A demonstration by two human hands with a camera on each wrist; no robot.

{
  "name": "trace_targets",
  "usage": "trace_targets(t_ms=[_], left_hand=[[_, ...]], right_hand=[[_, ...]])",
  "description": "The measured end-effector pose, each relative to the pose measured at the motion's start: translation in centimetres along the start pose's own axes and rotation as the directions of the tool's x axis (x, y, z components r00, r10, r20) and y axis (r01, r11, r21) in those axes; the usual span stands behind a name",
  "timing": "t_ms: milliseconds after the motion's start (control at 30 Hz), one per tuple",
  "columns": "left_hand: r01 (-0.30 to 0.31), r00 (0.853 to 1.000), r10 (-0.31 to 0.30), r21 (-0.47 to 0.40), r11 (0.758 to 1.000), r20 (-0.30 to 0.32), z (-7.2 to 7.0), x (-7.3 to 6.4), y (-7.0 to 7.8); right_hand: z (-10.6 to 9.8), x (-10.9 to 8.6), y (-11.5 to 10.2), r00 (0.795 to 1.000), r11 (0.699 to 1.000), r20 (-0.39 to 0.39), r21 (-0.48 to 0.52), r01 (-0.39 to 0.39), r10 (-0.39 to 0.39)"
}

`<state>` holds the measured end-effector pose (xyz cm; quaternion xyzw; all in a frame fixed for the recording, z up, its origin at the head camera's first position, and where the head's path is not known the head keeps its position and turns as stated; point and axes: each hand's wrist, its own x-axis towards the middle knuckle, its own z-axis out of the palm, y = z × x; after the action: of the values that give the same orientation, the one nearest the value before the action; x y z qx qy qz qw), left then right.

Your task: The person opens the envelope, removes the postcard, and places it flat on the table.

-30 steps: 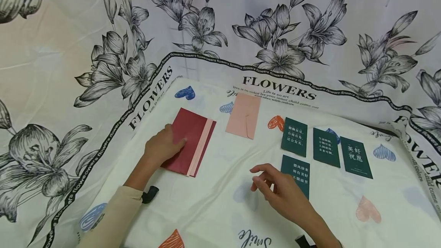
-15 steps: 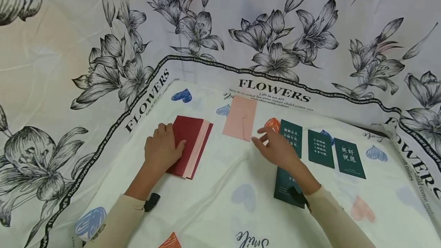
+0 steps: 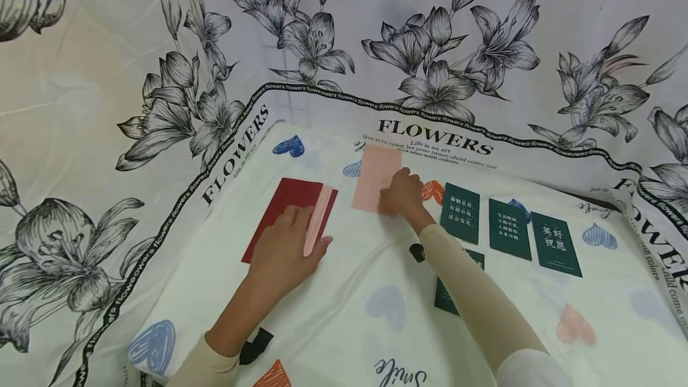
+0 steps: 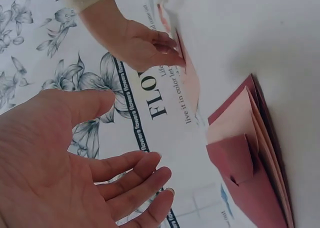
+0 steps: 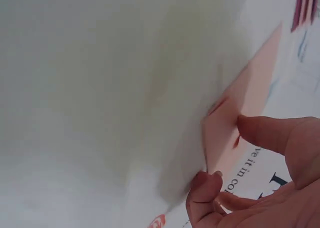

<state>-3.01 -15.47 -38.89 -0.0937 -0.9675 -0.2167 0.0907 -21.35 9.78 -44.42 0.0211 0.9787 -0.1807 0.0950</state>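
Observation:
A pink envelope (image 3: 373, 175) lies flat toward the back of the cloth. My right hand (image 3: 404, 191) pinches its near right edge; in the right wrist view the thumb (image 5: 262, 132) is on its upper face and the curled fingers are at the edge. To the left lies a layered stack of dark red and pink envelopes (image 3: 287, 196). My left hand (image 3: 292, 243) hovers over the stack's near part in the head view, covering some of it. From the left wrist, that hand (image 4: 65, 148) shows loose, spread fingers, with the stack (image 4: 232, 155) visibly apart from them.
Three dark green printed cards (image 3: 509, 229) form a row on the right. Another green card (image 3: 446, 297) is partly hidden below my right forearm. A white cloth (image 3: 344, 315) with printed hearts covers the table; a flowered curtain (image 3: 349, 28) hangs behind.
My right hand has moved left and away from me, from beside the green cards to the pink envelope, which it now grips. My left hand has come off the stack's left side, shifting right and nearer.

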Motion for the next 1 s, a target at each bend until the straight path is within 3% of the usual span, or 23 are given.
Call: trace_targets(t_ms=[133,333,500,767,1000], left_hand=[[0.011,1.0,-0.01,-0.033,0.999,0.026,0.4,-0.1,0.4],[0.009,0.998,-0.007,-0.037,0.999,0.063,1.0,-0.3,0.5],[0.017,0.998,-0.013,-0.066,0.998,0.069,0.9,-0.4,0.6],[0.059,0.994,-0.042,-0.176,0.983,0.099,1.0,-0.3,1.4],[0.049,0.996,-0.027,-0.287,0.957,0.08,1.2,0.1,2.4]], right_hand=[[-0.9,0.4,-0.1,0.999,0.993,0.019,0.107,-0.047,0.045],[-1.4,0.7,0.8,0.992,0.955,0.116,0.287,-0.08,0.049],[-1.7,0.0,1.1,0.996,0.909,0.088,0.414,-0.049,0.014],[-4.3,-5.0,1.9,0.993,0.787,0.039,0.613,0.062,-0.109],[-5.2,-10.1,2.0,0.979,0.731,-0.015,0.662,0.163,-0.204]])
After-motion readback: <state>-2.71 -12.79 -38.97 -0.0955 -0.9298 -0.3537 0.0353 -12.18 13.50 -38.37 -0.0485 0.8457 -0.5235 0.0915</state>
